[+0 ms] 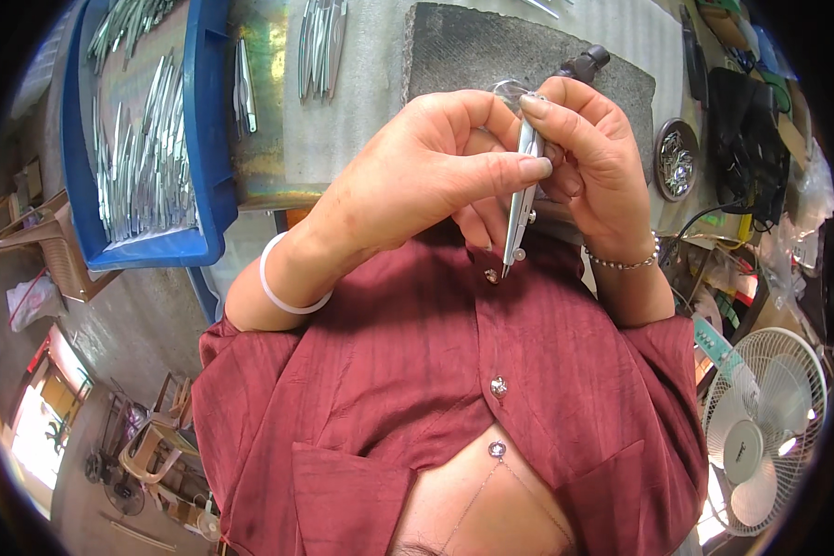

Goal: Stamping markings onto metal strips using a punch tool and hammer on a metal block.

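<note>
One slim silver tool [519, 221] was held before your shirt [380, 371], its middle clamped between thumb and fingers of your left hand [445, 157], its upper end pinched by your right hand [602, 153]. Steady left support with light right pressure seemed wisest.

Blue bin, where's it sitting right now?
In the head view, the blue bin is at the upper left, left of the left hand, with slim metal pieces inside.

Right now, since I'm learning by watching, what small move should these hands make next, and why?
Perhaps turn the silver tool so its narrow tip faces away from the maroon shirt: the left hand and right hand both pinch it, and that tip points back toward the wearer.
</note>
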A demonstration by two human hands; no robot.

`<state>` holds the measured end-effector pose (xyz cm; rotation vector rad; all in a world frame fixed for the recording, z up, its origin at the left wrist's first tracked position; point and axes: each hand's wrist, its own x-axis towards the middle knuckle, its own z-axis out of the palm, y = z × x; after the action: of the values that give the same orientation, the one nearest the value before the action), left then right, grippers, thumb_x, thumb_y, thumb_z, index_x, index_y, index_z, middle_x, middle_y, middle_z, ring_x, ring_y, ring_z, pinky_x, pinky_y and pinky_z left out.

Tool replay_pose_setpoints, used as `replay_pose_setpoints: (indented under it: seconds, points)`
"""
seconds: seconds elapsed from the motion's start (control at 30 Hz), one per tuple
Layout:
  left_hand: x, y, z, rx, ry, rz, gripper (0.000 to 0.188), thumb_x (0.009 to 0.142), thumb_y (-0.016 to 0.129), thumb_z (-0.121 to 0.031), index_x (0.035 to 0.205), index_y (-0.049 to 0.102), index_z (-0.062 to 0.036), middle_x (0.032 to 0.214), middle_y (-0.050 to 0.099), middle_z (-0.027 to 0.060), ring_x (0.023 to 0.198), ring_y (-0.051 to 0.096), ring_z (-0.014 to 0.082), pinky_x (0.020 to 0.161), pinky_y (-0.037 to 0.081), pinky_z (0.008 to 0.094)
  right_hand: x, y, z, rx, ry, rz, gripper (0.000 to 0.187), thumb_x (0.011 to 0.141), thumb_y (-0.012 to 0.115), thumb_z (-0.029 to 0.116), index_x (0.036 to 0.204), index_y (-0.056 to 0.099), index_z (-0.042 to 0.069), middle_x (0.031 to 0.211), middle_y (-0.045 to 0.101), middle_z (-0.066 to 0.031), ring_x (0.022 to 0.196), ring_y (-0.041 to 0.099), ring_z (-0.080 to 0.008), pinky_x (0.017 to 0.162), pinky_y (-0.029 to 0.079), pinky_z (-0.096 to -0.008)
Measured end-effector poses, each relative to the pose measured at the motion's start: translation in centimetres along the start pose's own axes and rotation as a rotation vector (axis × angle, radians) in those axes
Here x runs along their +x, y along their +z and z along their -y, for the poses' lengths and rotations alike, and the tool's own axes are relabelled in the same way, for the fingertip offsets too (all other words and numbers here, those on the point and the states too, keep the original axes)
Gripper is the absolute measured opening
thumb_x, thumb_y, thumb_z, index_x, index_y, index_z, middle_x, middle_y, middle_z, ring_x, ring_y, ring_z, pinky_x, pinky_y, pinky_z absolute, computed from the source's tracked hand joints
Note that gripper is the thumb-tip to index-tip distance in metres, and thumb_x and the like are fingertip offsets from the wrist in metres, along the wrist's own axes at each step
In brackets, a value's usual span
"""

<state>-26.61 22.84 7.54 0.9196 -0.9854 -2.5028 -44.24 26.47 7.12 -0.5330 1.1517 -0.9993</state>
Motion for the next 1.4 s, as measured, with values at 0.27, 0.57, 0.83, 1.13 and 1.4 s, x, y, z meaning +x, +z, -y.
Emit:
replay_pose_setpoints:
  seconds: [0.27,0.57,0.83,1.13,1.4]
  points:
    - [0.3,-0.4,0.2,-0.105,-0.035,0.032,0.020,0.088,0.063,-0.017,0.095,0.054,-0.0020,0.072,0.063,0.0070,0.052,0.062,0.0112,0.040,0.049,0.0182,-0.1,0.3,-0.1,0.006,-0.017,-0.012,0.014,0.086,0.063,0.016,0.078,0.058,0.005,0.059,0.052,0.0025,0.041,0.039,-0.0012,0.035,0.026,-0.0158]
    - [0.9,-0.4,-0.3,-0.151,-0.064,0.058,0.017,0.088,0.062,-0.014,0.095,0.053,-0.0014,0.073,0.063,0.0085,0.052,0.063,0.0121,0.041,0.050,0.0187,0.1,-0.1,0.4,0.087,0.013,0.006,0.014,0.087,0.062,0.017,0.079,0.058,0.006,0.061,0.052,0.0025,0.043,0.040,-0.0012,0.037,0.028,-0.0160]
    - [-0.2,0.7,-0.1,0.296,0.420,-0.238,0.017,0.084,0.062,0.001,0.095,0.050,0.0017,0.078,0.063,0.0060,0.061,0.061,0.0090,0.052,0.049,0.0198,0.5,-5.0,7.1,-0.188,-0.328,0.006,0.020,0.093,0.054,0.022,0.090,0.056,0.003,0.074,0.062,-0.0051,0.050,0.047,-0.0041,0.045,0.037,-0.0172]
    - [1.1,-0.5,1.8,0.912,0.843,-0.553,0.020,0.077,0.067,0.006,0.092,0.054,0.0008,0.081,0.063,0.0074,0.064,0.063,0.0128,0.057,0.050,0.0246,12.6,-20.5,9.2,-1.276,-0.499,-0.495,0.025,0.088,0.058,0.023,0.099,0.058,0.000,0.073,0.062,-0.0072,0.058,0.056,-0.0126,0.055,0.045,-0.0273]
    - [0.9,-1.2,1.5,1.012,0.625,-0.464,0.011,0.081,0.062,0.006,0.092,0.061,0.0040,0.084,0.064,0.0091,0.079,0.062,0.0140,0.068,0.049,0.0234,4.4,-11.6,8.1,-1.251,-0.553,-0.318,0.029,0.083,0.059,0.020,0.103,0.057,-0.001,0.083,0.062,-0.0155,0.079,0.062,-0.0290,0.071,0.048,-0.0360]
